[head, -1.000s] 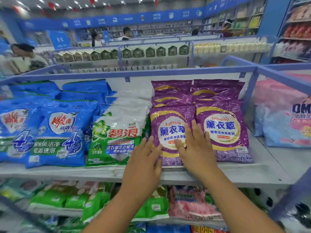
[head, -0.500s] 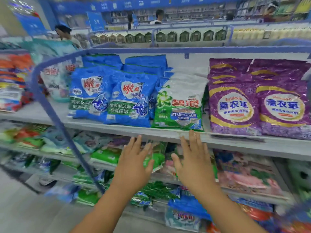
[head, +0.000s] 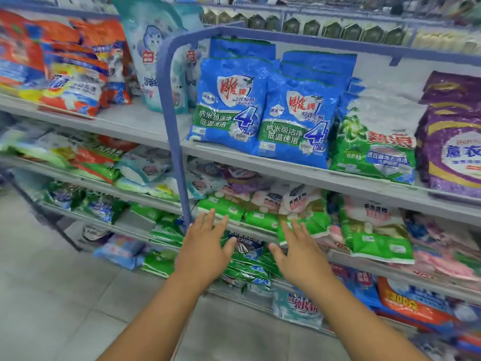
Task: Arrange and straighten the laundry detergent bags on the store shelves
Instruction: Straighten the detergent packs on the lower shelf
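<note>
Bare forearms reach forward from the bottom edge, both hands held palm-down with fingers straight and spread. Left hand (head: 204, 247) hangs in front of the blue post (head: 173, 142) that divides the shelving; its grip is released and holds nothing. Right hand (head: 299, 252) is level with it and well apart, its grip likewise released, fingertips (head: 294, 225) overlapping a green bag (head: 304, 225) on the second shelf; whether they touch it I cannot tell.

Grey floor tiles (head: 65, 295) lie to the left. Beneath the hands, the lowest shelves carry green and blue bags lying flat and partly slumped, with an orange bag (head: 411, 306) at the right.

On the second shelf (head: 255, 231), green and white bags lie overlapping at uneven angles, some sticking out past the shelf edge, and a pink bag (head: 447, 259) sits further right.

Higher and further away, the top shelf (head: 299, 175) holds two blue bags (head: 260, 113) side by side, leaning back, with more blue bags stacked behind them. Just beside these on the right stands a green-and-white bag (head: 377, 142), then a purple bag (head: 453, 149) cut off by the frame edge. Left of the post stand a pale teal bag (head: 153, 48) and orange-and-blue bags (head: 75, 71).

Beyond the shelving runs another aisle with a row of small dark green cartons (head: 338, 31), blurred.
</note>
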A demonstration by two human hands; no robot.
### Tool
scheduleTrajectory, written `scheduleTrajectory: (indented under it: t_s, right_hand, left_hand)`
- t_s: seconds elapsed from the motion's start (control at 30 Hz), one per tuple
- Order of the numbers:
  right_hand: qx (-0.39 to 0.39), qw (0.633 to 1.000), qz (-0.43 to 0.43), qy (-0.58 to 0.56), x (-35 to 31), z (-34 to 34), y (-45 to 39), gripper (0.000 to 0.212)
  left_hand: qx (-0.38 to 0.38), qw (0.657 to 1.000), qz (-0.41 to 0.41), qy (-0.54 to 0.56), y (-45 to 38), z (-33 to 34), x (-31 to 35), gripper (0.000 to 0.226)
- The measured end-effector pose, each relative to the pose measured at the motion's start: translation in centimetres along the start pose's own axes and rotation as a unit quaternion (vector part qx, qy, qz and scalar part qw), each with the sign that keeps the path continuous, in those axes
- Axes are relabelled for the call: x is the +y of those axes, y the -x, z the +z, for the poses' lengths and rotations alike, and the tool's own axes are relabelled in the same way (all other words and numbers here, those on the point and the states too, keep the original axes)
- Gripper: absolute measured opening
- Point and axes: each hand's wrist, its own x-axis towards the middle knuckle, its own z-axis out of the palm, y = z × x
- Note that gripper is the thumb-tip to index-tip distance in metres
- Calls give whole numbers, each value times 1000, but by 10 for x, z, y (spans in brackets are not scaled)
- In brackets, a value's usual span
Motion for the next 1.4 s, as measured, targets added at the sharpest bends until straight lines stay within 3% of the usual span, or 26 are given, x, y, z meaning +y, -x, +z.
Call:
scheduleTrajectory:
  t_s: [0.27, 0.5, 0.63, 0.73, 0.8, 0.9, 1.0, 1.2, 1.27, 1.33, 1.4]
  right_hand:
    - [-24, 1000, 11, 3, 4, 12, -77, 75]
    - [-71, 997, 13, 31, -9, 32, -179, 69]
    - [-92, 995, 5, 31, -7, 48, -216, 71]
    - [-64, 997, 40, 1, -11, 67, -243, 57]
    - [-24, 997, 68, -14, -12, 80, -258, 46]
    - [8, 996, 92, -18, -10, 91, -275, 48]
    - [34, 994, 100, -35, -8, 97, -280, 49]
    - [64, 977, 119, -166, -6, 86, -281, 35]
    - [68, 969, 134, -196, -9, 82, -281, 40]
    - [70, 980, 122, -140, -14, 82, -278, 49]
    - [73, 989, 101, -84, -23, 86, -272, 47]
  left_hand:
    - [-68, 997, -26, -10, -72, 26, -17, 68]
    - [-71, 995, -65, 15, -150, 62, -26, 68]
    - [-94, 989, -102, 41, -189, 84, -24, 55]
    - [-24, 998, -54, -34, -214, 97, -30, 38]
    - [5, 997, -44, -63, -234, 102, -33, 45]
    - [-14, 989, -127, -70, -272, 104, -30, 64]
    - [-3, 986, -143, -82, -298, 116, -24, 58]
    - [-28, 991, -125, -44, -299, 111, -27, 48]
    - [-46, 995, -83, -9, -279, 101, -39, 44]
    - [-67, 993, -43, 89, -254, 95, -57, 33]
    - [-119, 958, -89, 243, -230, 91, -74, 31]
